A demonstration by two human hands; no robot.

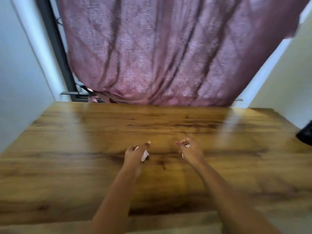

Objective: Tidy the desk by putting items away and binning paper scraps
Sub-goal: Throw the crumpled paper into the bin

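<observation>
Nearest, two bare forearms reach in from the bottom edge over the glossy brown wood-grain counter (67, 166). Left hand (135, 155) is near the counter's centre, fingers (146, 145) curled round a crumpled white paper scrap (144, 155). The scrap pokes out on the thumb side, low over the wood; too blurred to tell if it touches. Right hand (191, 150) is near the left one but apart from it, fingers (181, 143) curled in and pinching a smaller white paper scrap (187, 145). A second pale bit shows at the lower edge of that fist, too small to tell what. Cannot tell whether the hands rest on the counter or hover just over it. Everything is motion-blurred. Farther right, a black object (306, 135), cut off by the picture edge, sits at the counter's right side, kind unclear. Beyond the far counter edge hangs a dusty-pink patterned fabric curtain (160, 56), folds bunched at the bottom just behind the counter. Dark metal window frame (57, 48) shows left of the curtain, with pale walls (20, 65) on both sides.
</observation>
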